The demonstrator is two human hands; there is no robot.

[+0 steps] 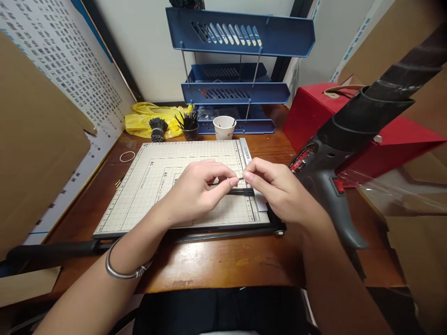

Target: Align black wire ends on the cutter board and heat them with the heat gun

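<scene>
Above the right part of a cream paper trimmer board [136,200], my left hand [204,188] pinches a thin black piece between thumb and forefinger. My right hand [274,186] pinches the other end of this small dark piece, its fingertips a short gap from the left ones. Just below the fingertips, several thin black strips [242,191] lie side by side on the board, reaching toward the metal strip [260,200] at its right edge. My left hand partly covers them. A metal bangle is on my left wrist.
Behind the board stand a white cup [224,128], a dark cup of black strips [190,132], a tied black bundle [158,129], a yellow bag [139,118] and blue trays [237,93]. A heat-gun-like tool [331,163] and red box [314,104] are right; the trimmer's black handle [52,250] is left.
</scene>
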